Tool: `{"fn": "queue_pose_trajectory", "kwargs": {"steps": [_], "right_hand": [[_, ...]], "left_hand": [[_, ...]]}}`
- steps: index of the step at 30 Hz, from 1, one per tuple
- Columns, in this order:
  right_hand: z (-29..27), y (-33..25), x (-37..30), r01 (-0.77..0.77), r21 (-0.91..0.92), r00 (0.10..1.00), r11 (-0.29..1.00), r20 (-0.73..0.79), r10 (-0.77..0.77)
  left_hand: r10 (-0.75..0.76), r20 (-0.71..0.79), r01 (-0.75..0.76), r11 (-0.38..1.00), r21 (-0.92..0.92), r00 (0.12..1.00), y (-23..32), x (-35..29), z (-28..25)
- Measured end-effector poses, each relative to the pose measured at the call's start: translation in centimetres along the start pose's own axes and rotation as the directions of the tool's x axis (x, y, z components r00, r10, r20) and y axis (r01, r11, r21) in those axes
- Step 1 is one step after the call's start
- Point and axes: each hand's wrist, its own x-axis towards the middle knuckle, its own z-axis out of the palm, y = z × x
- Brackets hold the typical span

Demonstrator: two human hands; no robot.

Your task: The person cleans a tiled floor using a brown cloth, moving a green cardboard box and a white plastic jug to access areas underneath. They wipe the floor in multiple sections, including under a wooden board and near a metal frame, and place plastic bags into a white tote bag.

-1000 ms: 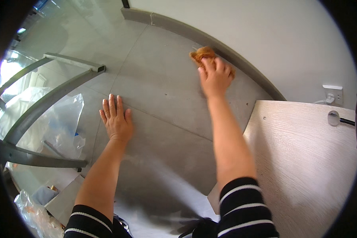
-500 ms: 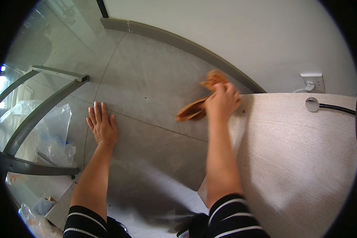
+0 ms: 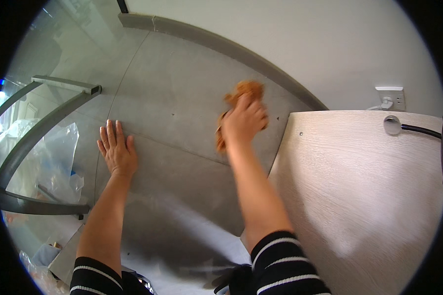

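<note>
My right hand (image 3: 244, 119) presses an orange-brown cloth (image 3: 249, 88) onto the grey tiled floor (image 3: 182, 78), close to the skirting board. The cloth is bunched beneath the palm, and its folds stick out beyond the fingertips and below the left side of the hand. Part of it is hidden under the hand. Flat on the tiles to the left rests my left hand (image 3: 118, 152), fingers stretched out and holding nothing.
A pale wood-grain panel (image 3: 364, 182) fills the right side, with a black cable and round metal end (image 3: 392, 125) on it. A wall socket (image 3: 391, 99) with a plug sits above. At left stand a grey metal frame (image 3: 49, 130) and clear plastic bags (image 3: 59, 147). A grey skirting board (image 3: 221, 42) edges the wall.
My right hand has moved left with the cloth, away from the panel's corner, and the cloth is more bunched up. My left hand stays flat on the floor.
</note>
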Motion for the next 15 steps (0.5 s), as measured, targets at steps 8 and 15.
{"fn": "queue_pose_trajectory", "kwargs": {"steps": [8, 15], "right_hand": [[-1.9, 0.1, -19.9, 0.330, 0.581, 0.944, 0.744, -0.206, -0.259], [-9.6, 7.2, 5.9, 0.038, -0.212, 0.998, 0.976, 0.057, -0.027]], "left_hand": [[0.004, -0.030, -0.005, 0.998, -0.058, 1.000, 0.7, -0.1, 0.1], [-0.005, 0.004, 0.005, 1.000, -0.022, 1.000, 0.6, 0.2, 0.7]]}}
